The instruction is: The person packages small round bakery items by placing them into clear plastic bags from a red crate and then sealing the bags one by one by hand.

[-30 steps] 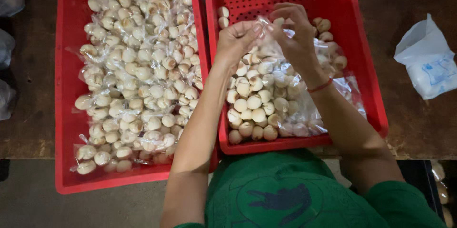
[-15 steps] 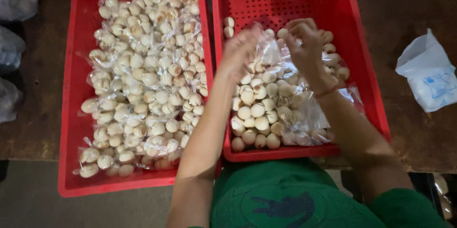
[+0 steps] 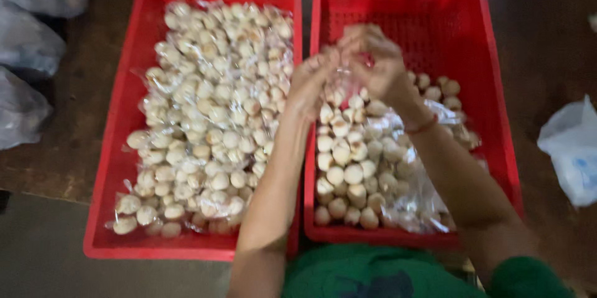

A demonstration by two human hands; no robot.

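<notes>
Two red plastic crates stand side by side on a dark wooden table. The left crate (image 3: 118, 149) is full of clear bags of small pale round pieces (image 3: 211, 117). In the right crate (image 3: 491, 86) lies a clear plastic bag (image 3: 354, 155) of the same pale pieces. My left hand (image 3: 311, 83) and my right hand (image 3: 376, 61) meet over this bag and pinch its gathered top. A red band sits on my right wrist. The frame is blurred, so the fingers' exact grip is unclear.
Grey plastic bags (image 3: 28, 43) lie on the table at the far left. A white plastic bag (image 3: 575, 149) sits at the right edge. The far half of the right crate shows bare red mesh. My green shirt fills the bottom.
The view has shifted, so the crates sit a little lower and further right. My hands stay together on the bag's top, drawn slightly closer to each other.
</notes>
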